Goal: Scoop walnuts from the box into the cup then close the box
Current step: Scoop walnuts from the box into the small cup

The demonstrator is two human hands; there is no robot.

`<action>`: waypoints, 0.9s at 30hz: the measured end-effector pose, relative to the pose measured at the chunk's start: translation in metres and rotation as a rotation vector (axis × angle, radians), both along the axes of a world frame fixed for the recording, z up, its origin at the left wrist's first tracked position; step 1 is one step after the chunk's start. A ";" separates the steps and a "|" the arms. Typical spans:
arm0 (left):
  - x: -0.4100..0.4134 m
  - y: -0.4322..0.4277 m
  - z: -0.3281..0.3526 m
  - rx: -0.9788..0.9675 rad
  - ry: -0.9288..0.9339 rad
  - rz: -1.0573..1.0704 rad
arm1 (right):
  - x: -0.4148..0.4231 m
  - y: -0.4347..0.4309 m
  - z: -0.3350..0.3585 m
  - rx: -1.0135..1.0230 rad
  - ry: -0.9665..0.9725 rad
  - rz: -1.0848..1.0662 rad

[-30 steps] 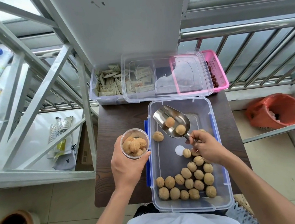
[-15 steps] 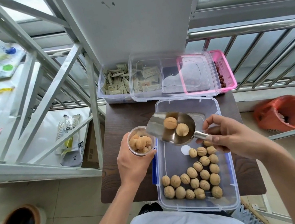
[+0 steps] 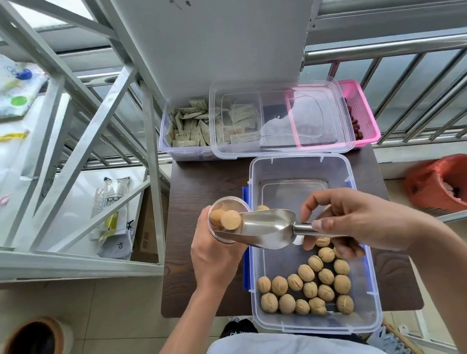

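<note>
Tipping scoop (image 3: 266, 227) walnuts into cup (image 3: 228, 219), box (image 3: 298, 173) open

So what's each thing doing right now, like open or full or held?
Walnut box: open, walnuts piled at its near end.
Lid: off, resting across the back containers.
Cup: held, tilted, walnuts at its mouth.
Scoop: tipped into the cup, bowl nearly empty.
Left hand: gripping the cup.
Right hand: gripping the scoop handle.
Sachet box: open, full of sachets.
</note>
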State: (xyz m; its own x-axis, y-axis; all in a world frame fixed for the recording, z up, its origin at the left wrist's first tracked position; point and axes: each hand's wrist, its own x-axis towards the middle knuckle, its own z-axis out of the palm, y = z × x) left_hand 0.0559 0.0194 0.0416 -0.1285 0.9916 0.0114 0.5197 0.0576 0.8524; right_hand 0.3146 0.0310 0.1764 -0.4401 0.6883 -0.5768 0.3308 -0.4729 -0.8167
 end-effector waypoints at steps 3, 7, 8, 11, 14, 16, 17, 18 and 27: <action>-0.001 -0.001 -0.001 -0.013 -0.033 0.011 | 0.004 0.000 0.003 -0.012 0.017 0.018; -0.002 -0.002 -0.001 -0.019 -0.037 0.010 | 0.013 -0.001 -0.002 -0.044 0.085 -0.058; -0.002 -0.001 0.000 -0.019 -0.027 0.011 | 0.015 -0.001 -0.003 -0.046 0.109 -0.086; -0.004 0.000 0.001 -0.016 0.004 0.004 | 0.023 0.000 -0.005 -0.052 0.159 -0.183; -0.007 0.003 0.000 -0.033 0.004 0.008 | 0.029 0.000 -0.008 -0.046 0.138 -0.285; -0.008 0.004 -0.002 -0.048 -0.005 0.021 | 0.032 0.000 -0.012 -0.051 0.117 -0.369; -0.007 0.006 -0.002 -0.059 -0.015 0.060 | 0.034 0.001 -0.015 -0.056 0.100 -0.406; -0.007 0.007 -0.003 -0.071 -0.018 0.102 | 0.034 0.001 -0.017 -0.065 0.081 -0.442; 0.001 0.012 -0.002 -0.068 0.013 0.098 | 0.037 0.001 -0.063 -0.116 -0.253 -0.436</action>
